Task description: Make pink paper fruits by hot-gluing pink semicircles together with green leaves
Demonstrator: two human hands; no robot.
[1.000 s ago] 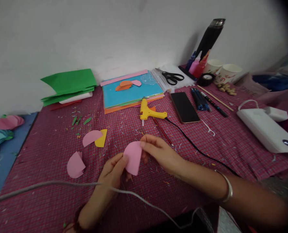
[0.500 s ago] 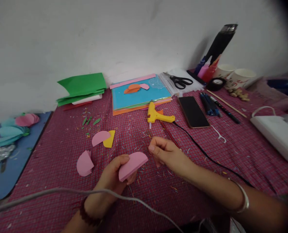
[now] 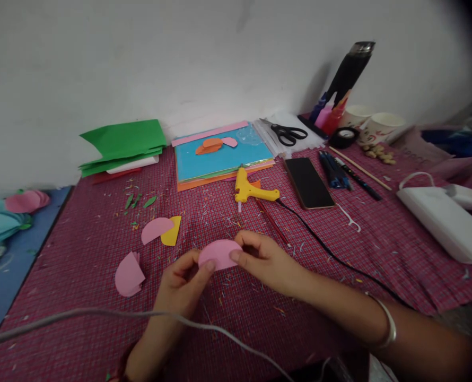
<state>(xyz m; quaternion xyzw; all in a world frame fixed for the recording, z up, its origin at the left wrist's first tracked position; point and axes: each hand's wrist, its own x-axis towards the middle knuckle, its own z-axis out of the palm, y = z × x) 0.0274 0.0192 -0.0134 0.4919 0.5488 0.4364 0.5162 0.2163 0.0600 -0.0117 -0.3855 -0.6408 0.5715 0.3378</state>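
A pink paper half-circle (image 3: 222, 253) is held above the table between both hands. My left hand (image 3: 182, 284) pinches its left end, thumb in front and fingers behind. My right hand (image 3: 265, 262) grips the right end in the same way. Whether it is one folded sheet or several layers I cannot tell. Left of my hands lies a fanned stack of pink half-circles (image 3: 128, 276). Another pink half-circle (image 3: 156, 230) rests partly over a yellow paper piece (image 3: 171, 232). Beyond my hands lies a yellow glue gun (image 3: 250, 188).
Coloured sheets (image 3: 212, 164), green paper (image 3: 124, 140), scissors (image 3: 287, 132) and a phone (image 3: 309, 183) lie toward the wall. A black cord (image 3: 327, 244) runs from the glue gun to the right. A grey cable (image 3: 101, 312) crosses the foreground. Paper flowers (image 3: 25, 201) sit at left.
My right hand has moved left and taken hold of the pink half-circle's right end. The half-circle has turned from tilted to nearly level. The view has shifted slightly.
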